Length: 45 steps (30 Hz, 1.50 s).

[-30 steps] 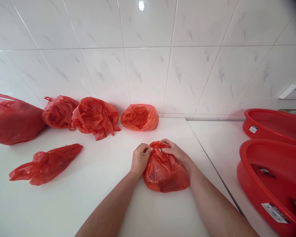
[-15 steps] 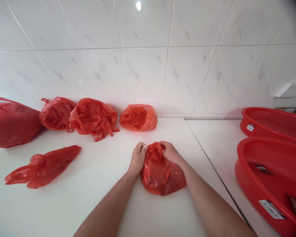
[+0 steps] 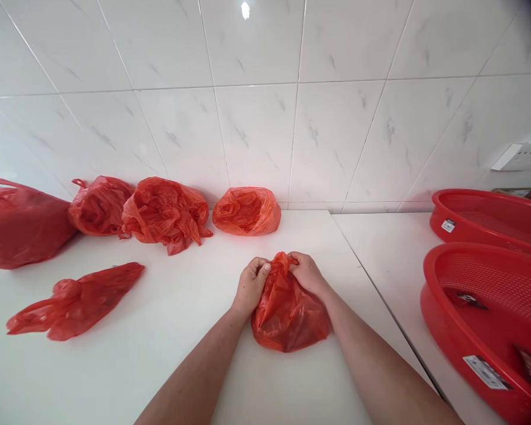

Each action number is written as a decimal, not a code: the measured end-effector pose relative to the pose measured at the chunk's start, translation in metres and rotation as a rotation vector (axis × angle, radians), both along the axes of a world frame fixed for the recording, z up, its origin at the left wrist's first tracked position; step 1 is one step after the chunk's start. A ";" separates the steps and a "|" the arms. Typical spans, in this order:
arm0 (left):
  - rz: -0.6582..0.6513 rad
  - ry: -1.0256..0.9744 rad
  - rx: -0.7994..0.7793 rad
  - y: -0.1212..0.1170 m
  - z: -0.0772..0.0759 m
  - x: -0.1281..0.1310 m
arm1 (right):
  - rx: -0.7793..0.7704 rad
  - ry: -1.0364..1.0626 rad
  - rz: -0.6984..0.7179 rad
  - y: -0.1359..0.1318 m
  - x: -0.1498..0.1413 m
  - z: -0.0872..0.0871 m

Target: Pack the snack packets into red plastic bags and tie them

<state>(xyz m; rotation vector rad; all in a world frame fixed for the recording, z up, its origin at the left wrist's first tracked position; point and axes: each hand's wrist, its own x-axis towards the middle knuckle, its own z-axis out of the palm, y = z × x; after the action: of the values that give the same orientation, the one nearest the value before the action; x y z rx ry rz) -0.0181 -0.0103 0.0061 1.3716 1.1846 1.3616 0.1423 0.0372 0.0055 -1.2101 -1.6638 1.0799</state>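
A red plastic bag (image 3: 287,319) rests on the white table in front of me, bulging at its lower part. Its gathered top lies between my two hands. My left hand (image 3: 251,286) pinches the upper left edge of the bag, thumb on top. On the upper right edge, my right hand (image 3: 308,273) grips the plastic with its fingers bent inward, the fingertips partly hidden. What the bag contains cannot be made out. Beyond my hands sits an open, rolled-down red bag (image 3: 248,211), apart from them.
Against the tiled wall stand more crumpled red bags (image 3: 166,212) and a large full bag (image 3: 24,227) at far left. A twisted red bag (image 3: 77,302) lies nearer on the left. Two red plastic baskets (image 3: 445,307) with labels occupy the right, past a seam in the tabletop.
My left hand has moved slightly right, toward my right hand, and the bag's top is gathered narrower. Both hands keep hold of the bag. The view has shifted slightly.
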 end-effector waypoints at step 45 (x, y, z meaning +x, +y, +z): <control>0.535 0.218 0.111 0.009 0.006 -0.035 | 0.021 0.118 -0.575 0.028 0.053 -0.005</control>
<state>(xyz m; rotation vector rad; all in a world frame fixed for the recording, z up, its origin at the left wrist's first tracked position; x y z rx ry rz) -0.0529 -0.0010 0.0124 1.3600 1.7318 1.6932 0.1953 0.0651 0.0003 -1.4579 -1.1259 0.7511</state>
